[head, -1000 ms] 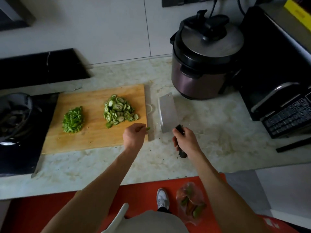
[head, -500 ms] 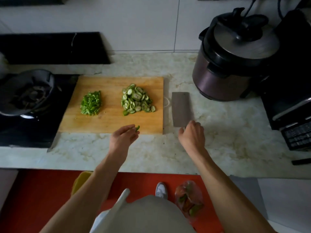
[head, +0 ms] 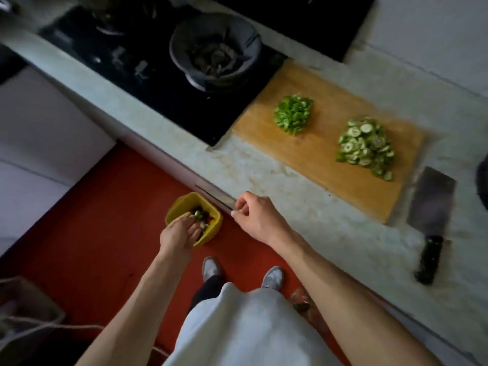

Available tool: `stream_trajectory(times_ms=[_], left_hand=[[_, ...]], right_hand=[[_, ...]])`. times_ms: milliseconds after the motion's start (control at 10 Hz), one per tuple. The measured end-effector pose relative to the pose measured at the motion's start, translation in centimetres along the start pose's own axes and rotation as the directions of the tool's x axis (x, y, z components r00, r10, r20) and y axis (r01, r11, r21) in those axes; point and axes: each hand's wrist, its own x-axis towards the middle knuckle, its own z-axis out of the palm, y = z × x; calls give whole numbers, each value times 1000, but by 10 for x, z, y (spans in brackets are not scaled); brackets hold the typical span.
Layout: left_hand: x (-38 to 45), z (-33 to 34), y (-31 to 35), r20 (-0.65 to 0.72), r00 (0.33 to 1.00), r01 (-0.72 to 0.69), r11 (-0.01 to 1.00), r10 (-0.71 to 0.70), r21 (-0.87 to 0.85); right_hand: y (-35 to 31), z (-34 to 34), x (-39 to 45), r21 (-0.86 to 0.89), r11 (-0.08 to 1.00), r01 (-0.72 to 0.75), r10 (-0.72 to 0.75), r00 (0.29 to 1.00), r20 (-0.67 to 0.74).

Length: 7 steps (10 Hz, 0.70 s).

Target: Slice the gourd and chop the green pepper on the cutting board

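the pale counter (head: 266,180) carries the wooden cutting board (head: 317,157), with a cleaver (head: 430,210) lying flat just beside its right end and a dark wok (head: 215,48) on the black hob to its left. on the board lie the sliced gourd (head: 367,147) and, apart to its left, the chopped green pepper (head: 293,113). the left hand (head: 179,236) reaches fingers-down over a yellow bin (head: 208,233) on the red floor, a green scrap (head: 196,213) at its fingertips, though whether it pinches the scrap cannot be told; the right hand (head: 257,215) hangs loosely curled at the counter edge, gripping nothing.

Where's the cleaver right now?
Head view, far right: the cleaver lies flat on the counter just past the cutting board's right end, untouched by either hand.
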Motion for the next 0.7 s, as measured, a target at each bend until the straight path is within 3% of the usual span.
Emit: stream_trajectory(times_ms=[200, 400, 500, 600, 700], left_hand=[[95, -55, 13, -191, 981, 41, 997, -28, 67], [139, -72, 23, -62, 996, 69, 973, -56, 218], [135, -81, 34, -93, 996, 23, 948, 7, 317], [123, -88, 42, -20, 996, -71, 868, 93, 491], [91, -76, 61, 158, 969, -245, 770, 187, 589]], right_hand=[[-28, 79, 57, -215, 976, 11, 14, 994, 112], [-40, 109, 77, -248, 968, -40, 69, 992, 107], [-45, 104, 72, -224, 970, -98, 123, 988, 98], [-43, 93, 59, -174, 972, -160, 174, 982, 69], [-42, 72, 43, -94, 974, -206, 207, 978, 2]])
